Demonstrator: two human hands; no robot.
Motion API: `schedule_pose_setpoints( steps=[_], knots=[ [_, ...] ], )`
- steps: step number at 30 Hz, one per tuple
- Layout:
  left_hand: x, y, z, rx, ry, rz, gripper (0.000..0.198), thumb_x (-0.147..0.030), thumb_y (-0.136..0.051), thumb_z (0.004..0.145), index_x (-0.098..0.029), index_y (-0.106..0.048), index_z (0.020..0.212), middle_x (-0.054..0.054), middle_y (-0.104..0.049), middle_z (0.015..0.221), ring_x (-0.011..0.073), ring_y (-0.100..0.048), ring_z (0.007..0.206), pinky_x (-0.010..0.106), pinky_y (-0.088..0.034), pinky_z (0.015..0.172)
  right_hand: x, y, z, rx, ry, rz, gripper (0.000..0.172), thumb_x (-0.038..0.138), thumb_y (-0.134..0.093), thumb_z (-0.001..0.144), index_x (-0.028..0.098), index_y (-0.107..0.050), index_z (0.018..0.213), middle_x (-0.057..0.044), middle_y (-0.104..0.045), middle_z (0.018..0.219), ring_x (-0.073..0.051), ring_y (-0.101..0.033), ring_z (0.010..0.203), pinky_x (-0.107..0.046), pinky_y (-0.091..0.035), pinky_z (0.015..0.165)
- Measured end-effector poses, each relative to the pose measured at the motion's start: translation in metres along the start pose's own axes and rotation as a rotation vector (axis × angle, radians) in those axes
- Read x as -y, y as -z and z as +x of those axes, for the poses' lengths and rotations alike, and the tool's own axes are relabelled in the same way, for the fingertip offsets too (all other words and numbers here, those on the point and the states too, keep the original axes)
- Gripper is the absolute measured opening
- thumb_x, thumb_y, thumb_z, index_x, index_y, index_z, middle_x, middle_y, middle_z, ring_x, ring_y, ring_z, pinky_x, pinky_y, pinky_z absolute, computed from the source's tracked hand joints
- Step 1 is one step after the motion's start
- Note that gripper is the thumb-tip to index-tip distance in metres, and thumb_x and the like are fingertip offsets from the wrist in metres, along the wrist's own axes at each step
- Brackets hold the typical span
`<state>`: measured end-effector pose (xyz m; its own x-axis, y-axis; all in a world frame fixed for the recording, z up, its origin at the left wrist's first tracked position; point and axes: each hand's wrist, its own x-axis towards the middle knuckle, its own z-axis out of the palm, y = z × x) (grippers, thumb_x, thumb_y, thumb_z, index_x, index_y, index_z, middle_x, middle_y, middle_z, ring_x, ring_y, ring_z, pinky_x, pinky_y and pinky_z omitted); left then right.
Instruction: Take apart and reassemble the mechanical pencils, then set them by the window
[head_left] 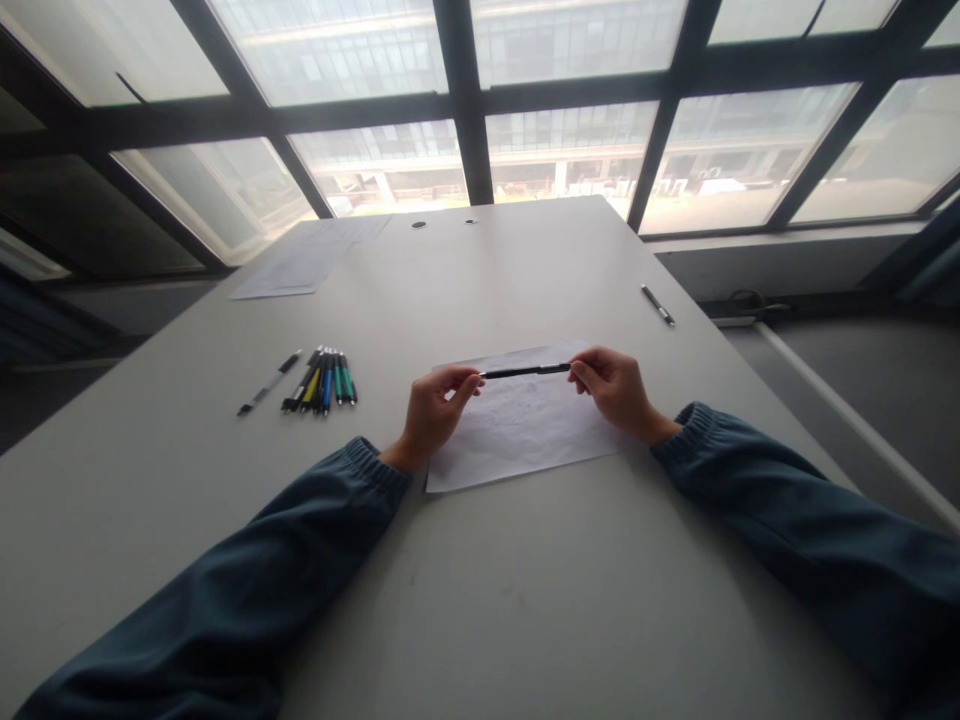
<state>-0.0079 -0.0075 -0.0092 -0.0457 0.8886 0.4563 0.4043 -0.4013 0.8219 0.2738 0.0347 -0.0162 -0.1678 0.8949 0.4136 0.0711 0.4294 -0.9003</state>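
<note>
A black pen is held level between my two hands, above a white sheet of paper with faint marks on it. My left hand pinches one end of the pen between thumb and fingers. At the other end, my right hand grips it the same way. To the left lies a bunch of pens in black, yellow, blue and green, with a clear-barrelled pen beside it. Another black pen rests near the table's right edge.
The white table reaches to the large windows. More papers lie at its far left, and two small round fittings show near its far edge. A white pipe or rail runs along the floor at right.
</note>
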Motion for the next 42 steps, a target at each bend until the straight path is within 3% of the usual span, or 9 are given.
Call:
schedule_pose_setpoints(
  steps=[22,42],
  knots=[
    [-0.0018,0.0011,0.0006,0.012,-0.012,0.039,0.030,-0.045,-0.071,0.089,-0.015,-0.075,0.091,0.007,-0.077,0.081,0.0163,-0.073,0.068,0.027,-0.060,0.067,-0.0001,0.0007,-0.0001,0.008,0.008,-0.037,0.034,0.051,-0.067,0.091,0.019,-0.067,0.081,-0.003,-0.069,0.070,-0.013,-0.058,0.056,-0.026,-0.047,0.051],
    [-0.0027,0.0014,0.0002,0.038,-0.014,0.019,0.030,-0.044,-0.070,0.090,-0.015,-0.075,0.088,0.007,-0.076,0.078,0.0148,-0.071,0.066,0.025,-0.058,0.064,-0.0002,0.0014,-0.0008,0.023,0.018,-0.036,0.032,0.045,-0.065,0.094,0.018,-0.066,0.079,-0.002,-0.067,0.069,-0.011,-0.057,0.055,-0.024,-0.043,0.051]
  ],
)
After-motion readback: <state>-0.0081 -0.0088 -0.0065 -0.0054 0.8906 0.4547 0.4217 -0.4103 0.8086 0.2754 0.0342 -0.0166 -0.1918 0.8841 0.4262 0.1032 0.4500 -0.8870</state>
